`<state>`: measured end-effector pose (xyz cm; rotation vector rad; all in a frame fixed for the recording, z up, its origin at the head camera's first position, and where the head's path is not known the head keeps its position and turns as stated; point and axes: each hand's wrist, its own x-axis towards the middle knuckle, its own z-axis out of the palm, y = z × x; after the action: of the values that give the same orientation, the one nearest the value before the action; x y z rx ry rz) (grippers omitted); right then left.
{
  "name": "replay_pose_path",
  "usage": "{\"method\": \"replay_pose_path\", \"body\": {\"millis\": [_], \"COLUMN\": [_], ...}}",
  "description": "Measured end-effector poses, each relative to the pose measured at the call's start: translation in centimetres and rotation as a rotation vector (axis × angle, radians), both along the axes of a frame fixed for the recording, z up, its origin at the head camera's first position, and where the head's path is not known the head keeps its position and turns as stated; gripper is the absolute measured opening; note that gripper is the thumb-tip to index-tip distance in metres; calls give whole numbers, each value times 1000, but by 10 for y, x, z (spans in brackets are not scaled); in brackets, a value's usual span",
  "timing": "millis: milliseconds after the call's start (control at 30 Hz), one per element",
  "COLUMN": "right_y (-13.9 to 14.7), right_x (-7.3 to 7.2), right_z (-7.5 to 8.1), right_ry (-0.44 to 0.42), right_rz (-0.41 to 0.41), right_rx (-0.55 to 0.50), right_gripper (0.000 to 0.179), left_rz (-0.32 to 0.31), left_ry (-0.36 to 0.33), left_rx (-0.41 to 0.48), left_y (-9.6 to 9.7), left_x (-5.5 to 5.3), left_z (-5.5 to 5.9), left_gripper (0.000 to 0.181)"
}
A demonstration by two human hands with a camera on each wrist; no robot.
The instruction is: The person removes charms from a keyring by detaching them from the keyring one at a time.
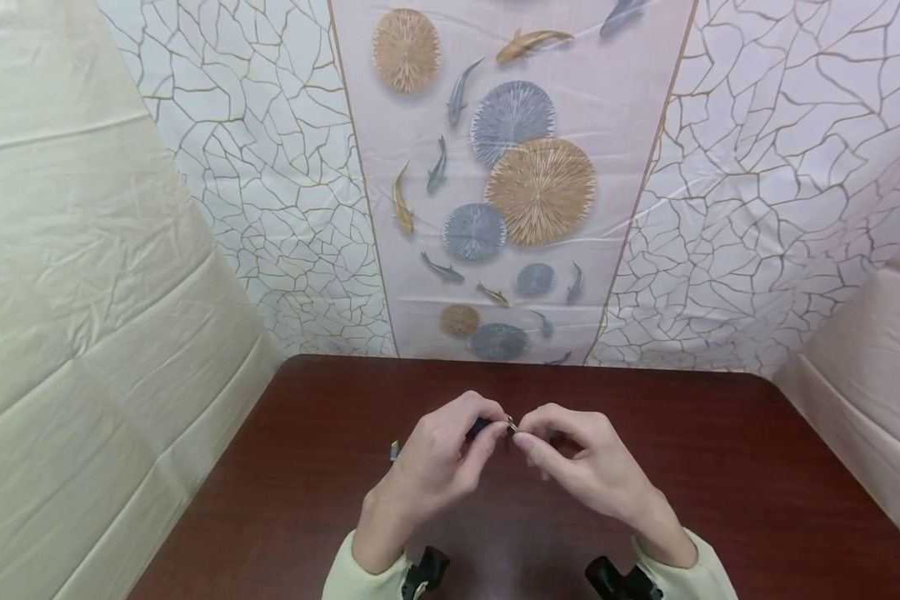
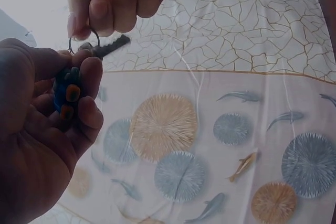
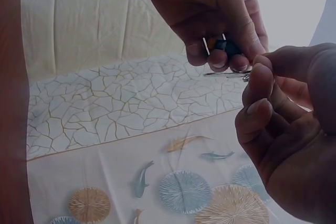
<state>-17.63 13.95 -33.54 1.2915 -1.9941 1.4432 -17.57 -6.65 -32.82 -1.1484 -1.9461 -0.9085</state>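
Both hands meet over the dark red-brown table (image 1: 315, 500). My left hand (image 1: 438, 454) holds a small blue keychain charm (image 2: 67, 95) with orange spots, partly hidden by the fingers. A thin metal key ring (image 2: 98, 36) stands out above that hand's thumb and fingertips. Beside the ring a dark toothed key (image 2: 114, 46) points outward. Thumb and forefinger of my right hand (image 1: 592, 458) pinch the ring from the other side, and its other fingers are curled. In the right wrist view, the charm (image 3: 226, 46) shows between the left fingers.
A small light-coloured item (image 1: 394, 451) lies on the table left of the left hand, partly hidden by it. Patterned cloth (image 1: 495, 250) hangs behind the table's far edge, with plain cream cloth (image 1: 105, 350) at the left side. Black wrist cameras (image 1: 425, 570) sit at both sleeves.
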Motion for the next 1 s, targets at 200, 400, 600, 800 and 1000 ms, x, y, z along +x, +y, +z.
{"method": "replay_pose_path", "body": {"millis": [200,400,600,800,1000], "right_y": [-1,3,15,27,40], "right_x": [0,0,-5,-13,-19], "right_z": [0,3,3,-3,-9], "right_ry": [21,9,33,139,182], "right_rz": [32,-34,-146,-212,-249], "right_rx": [-15,24,104,119,168], "right_gripper": [31,29,28,33,33], "left_rz": [50,42,15,83,184], "left_ry": [-27,-113,-270,-381,-425], "left_rx": [39,69,84,64,7], "left_y": [-5,-7,-11,-21,-32], "left_x": [-2,-4,-11,-22,-40], "left_z": [-2,-4,-9,-16,-20], "left_gripper": [3,2,3,3,3]}}
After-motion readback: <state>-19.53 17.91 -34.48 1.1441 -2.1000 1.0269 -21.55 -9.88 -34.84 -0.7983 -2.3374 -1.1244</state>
